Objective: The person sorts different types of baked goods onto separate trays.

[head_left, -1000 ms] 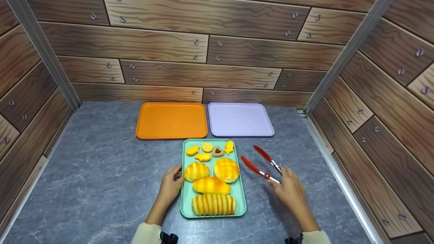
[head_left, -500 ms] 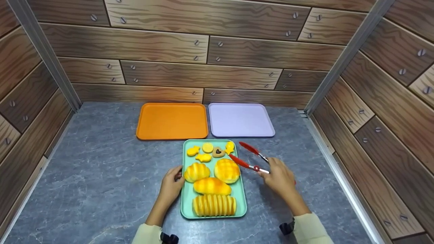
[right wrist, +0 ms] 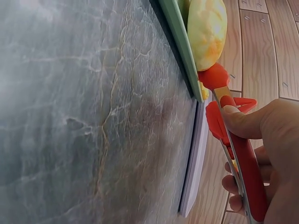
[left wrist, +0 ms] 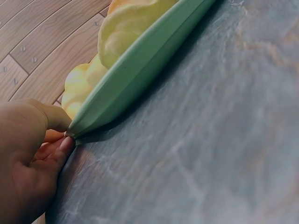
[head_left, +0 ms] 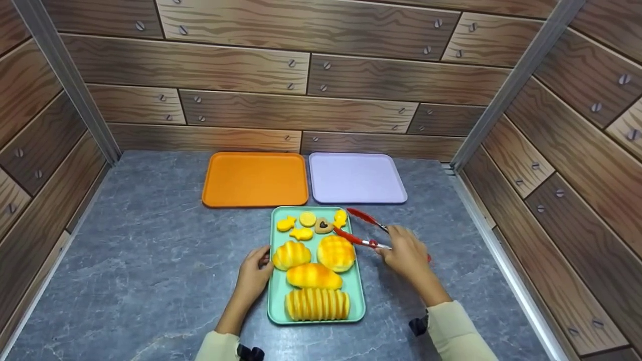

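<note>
My left hand [head_left: 255, 271] pinches the left rim of a mint-green tray [left wrist: 135, 70] between thumb and fingers. In my right hand [head_left: 407, 250] is a pair of red tongs [right wrist: 247, 172], gripped by the handles. The tongs' arms are spread, their tips around the yellow balloon-shaped cookie [head_left: 340, 217] at the tray's top right corner. Beside it lie a heart cookie [head_left: 324, 225], a round yellow cookie [head_left: 307, 218] and two fish-shaped cookies [head_left: 301, 233]. Lower on the tray sit a croissant [head_left: 292, 255], a round bun [head_left: 336, 253], an oval bread [head_left: 314, 276] and a sliced loaf [head_left: 317, 305].
Behind the green tray, an orange tray [head_left: 255, 179] and a lilac tray [head_left: 358, 178] lie side by side with nothing on them. Wood-patterned walls [head_left: 311, 70] enclose the grey marbled table [head_left: 150, 250] at the back and both sides.
My right hand has moved the tongs left and slightly away from me, from beside the green tray to over its top right corner. The left hand stays on the rim.
</note>
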`<control>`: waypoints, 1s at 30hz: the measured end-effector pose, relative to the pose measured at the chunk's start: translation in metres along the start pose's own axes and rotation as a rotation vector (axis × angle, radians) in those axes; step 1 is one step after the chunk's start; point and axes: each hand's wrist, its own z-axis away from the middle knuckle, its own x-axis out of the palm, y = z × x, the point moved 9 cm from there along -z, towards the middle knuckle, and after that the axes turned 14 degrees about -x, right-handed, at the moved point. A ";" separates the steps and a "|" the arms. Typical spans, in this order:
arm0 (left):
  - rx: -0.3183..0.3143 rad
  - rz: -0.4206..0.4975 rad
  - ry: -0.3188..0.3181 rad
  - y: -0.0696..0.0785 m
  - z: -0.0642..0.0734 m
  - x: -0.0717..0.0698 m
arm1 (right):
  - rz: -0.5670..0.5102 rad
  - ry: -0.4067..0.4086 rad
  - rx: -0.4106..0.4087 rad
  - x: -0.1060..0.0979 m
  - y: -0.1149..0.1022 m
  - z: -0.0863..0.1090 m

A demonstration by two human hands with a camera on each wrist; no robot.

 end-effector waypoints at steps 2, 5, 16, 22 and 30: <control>-0.015 0.004 -0.006 -0.001 0.000 0.000 | 0.009 -0.011 -0.004 0.001 -0.001 -0.002; -0.039 0.008 -0.017 -0.003 -0.001 0.001 | 0.024 -0.021 -0.011 0.003 -0.002 -0.004; -0.039 0.010 -0.017 -0.004 -0.001 0.001 | 0.060 -0.026 -0.045 0.008 -0.004 -0.011; -0.023 0.011 -0.010 -0.002 0.000 0.001 | 0.077 0.054 -0.085 0.004 -0.008 -0.010; -0.023 0.019 -0.011 -0.002 -0.001 0.000 | 0.078 0.087 -0.100 0.004 -0.009 -0.009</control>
